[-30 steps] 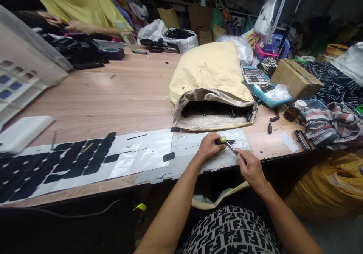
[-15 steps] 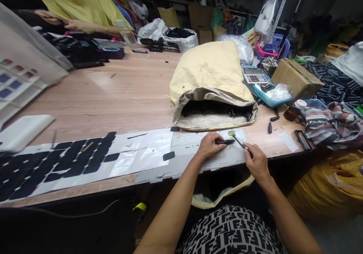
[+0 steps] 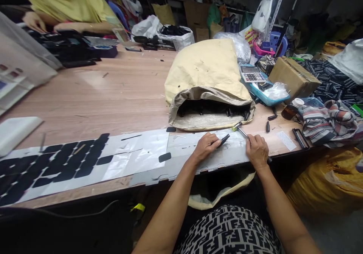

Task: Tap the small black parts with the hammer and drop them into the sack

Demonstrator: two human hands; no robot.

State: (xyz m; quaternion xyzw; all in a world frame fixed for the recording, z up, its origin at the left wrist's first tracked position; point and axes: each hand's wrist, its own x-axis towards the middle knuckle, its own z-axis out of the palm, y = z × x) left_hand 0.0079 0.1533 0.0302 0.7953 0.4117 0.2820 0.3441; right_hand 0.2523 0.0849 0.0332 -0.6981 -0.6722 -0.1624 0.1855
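My left hand [image 3: 206,145] is closed on a small black plastic piece [image 3: 225,139], which points up and to the right. In my right hand [image 3: 257,150] is a small hammer [image 3: 241,130] with a metal shaft and a yellow-green head. The hammer's head is raised just past the tip of the black piece and apart from it. Both hands are over a pale sheet [image 3: 184,153] along the table's front edge. Right behind them lies a cream sack [image 3: 208,66], its mouth facing me, with dark pieces inside.
Black rounded patches [image 3: 65,159] lie on white sheeting at left. A calculator [image 3: 252,74] rests on a blue basket [image 3: 269,95] at right, by a cardboard box [image 3: 295,76], a brown bottle [image 3: 292,109] and a striped cloth [image 3: 326,121]. A co-worker in yellow [image 3: 68,4] sits across the table.
The hammer's head has moved up and away from me, turning side-on. The black piece in my left hand has tilted upward. The view has shifted slightly right.
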